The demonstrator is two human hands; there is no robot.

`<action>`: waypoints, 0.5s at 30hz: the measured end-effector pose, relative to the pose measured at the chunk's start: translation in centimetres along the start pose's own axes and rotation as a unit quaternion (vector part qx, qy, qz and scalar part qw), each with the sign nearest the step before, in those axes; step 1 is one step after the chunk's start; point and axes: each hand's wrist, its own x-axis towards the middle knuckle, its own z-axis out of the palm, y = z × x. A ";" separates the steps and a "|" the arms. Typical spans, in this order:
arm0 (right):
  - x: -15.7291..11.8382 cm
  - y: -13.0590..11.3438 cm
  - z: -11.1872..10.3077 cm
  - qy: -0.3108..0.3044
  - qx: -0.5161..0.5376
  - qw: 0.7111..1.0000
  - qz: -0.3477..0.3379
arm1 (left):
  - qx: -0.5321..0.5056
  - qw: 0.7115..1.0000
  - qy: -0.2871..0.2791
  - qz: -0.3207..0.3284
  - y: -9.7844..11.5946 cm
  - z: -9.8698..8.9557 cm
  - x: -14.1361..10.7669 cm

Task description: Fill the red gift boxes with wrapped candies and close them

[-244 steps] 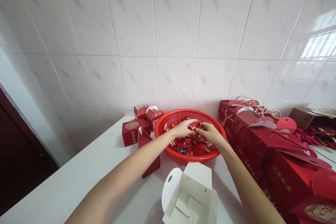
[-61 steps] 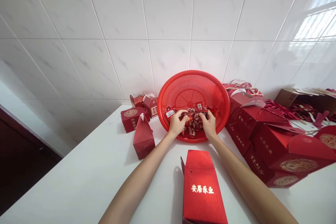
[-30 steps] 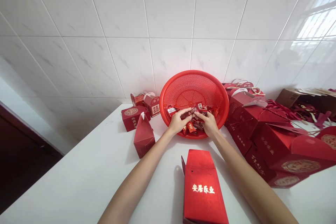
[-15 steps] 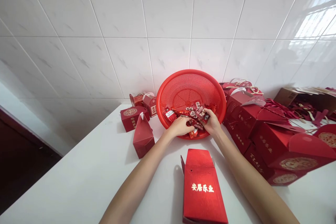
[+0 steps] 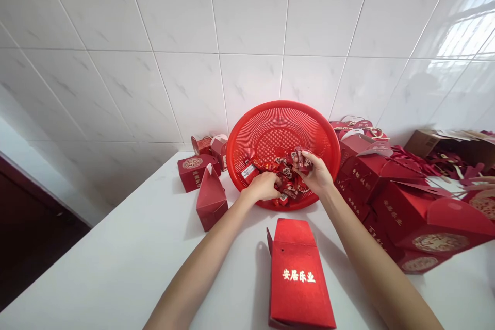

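A red mesh basket [image 5: 284, 104] leans toward me near the wall, with red wrapped candies [image 5: 286, 172] in its lower part. My right hand [image 5: 317, 171] is closed on several wrapped candies at the basket's right side. Over the candies at the lower left, my left hand [image 5: 265, 186] has its fingers curled down among them; what its fingertips hold, if anything, is hidden. Between my forearms a bright red box [image 5: 297, 289] with gold characters lies on the white table [image 5: 147, 247], its flap pointing toward the basket.
Small red boxes [image 5: 212, 201] stand left of the basket. Stacked red gift boxes [image 5: 402, 211] fill the right side, close to my right forearm. Behind them at the far right is an open cardboard box [image 5: 425, 140]. The tiled wall [image 5: 251, 20] rises behind the table.
My right hand has lifted slightly and moved right with the candies in it. The basket has shifted and looks a little wider. My left hand remains low among the candies.
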 end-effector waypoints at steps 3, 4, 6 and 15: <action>-0.2 -0.7 0.3 -0.001 -0.004 1.000 -0.007 | 0.014 1.000 0.007 0.002 0.2 -0.1 -0.2; -0.3 -0.9 0.4 0.001 -0.004 1.000 -0.009 | 0.016 1.000 0.011 0.004 0.3 0.0 -0.3; -0.4 -1.1 0.5 0.006 -0.005 1.000 -0.013 | 0.016 1.000 0.017 0.009 0.3 0.1 -0.3; -0.6 -1.6 0.5 0.018 -0.014 0.999 -0.038 | -0.038 0.997 0.053 0.044 -1.2 -1.1 0.2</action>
